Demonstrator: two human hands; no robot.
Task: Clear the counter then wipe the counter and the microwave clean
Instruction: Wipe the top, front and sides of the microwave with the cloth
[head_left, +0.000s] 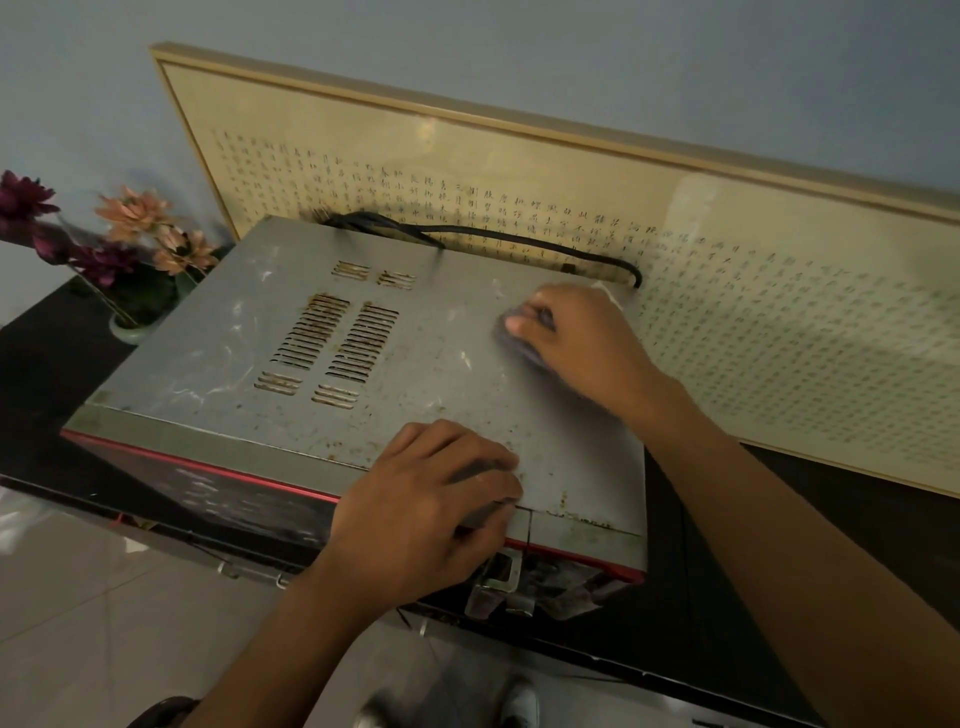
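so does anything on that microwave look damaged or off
Yes. The microwave has rusty vent slots, its front panel looks broken at the lower right with torn pieces, and a black cord lies looped across the top's back edge, near the cloth the right hand grips.

Single head-worn wide-angle view, facing forward and down.

The camera sits above and close to the microwave (415, 338), whose grey top fills the middle of the picture and runs tilted, front edge toward the viewer. Both forearms enter from the bottom edge: the left hand (415, 514) lies nearest, the right hand (576, 343) with its cloth (511, 338) farther in. Beyond stand a framed print (779, 312) and the wall (467, 41); the table (41, 374) shows at left, the floor (78, 597) at lower left.
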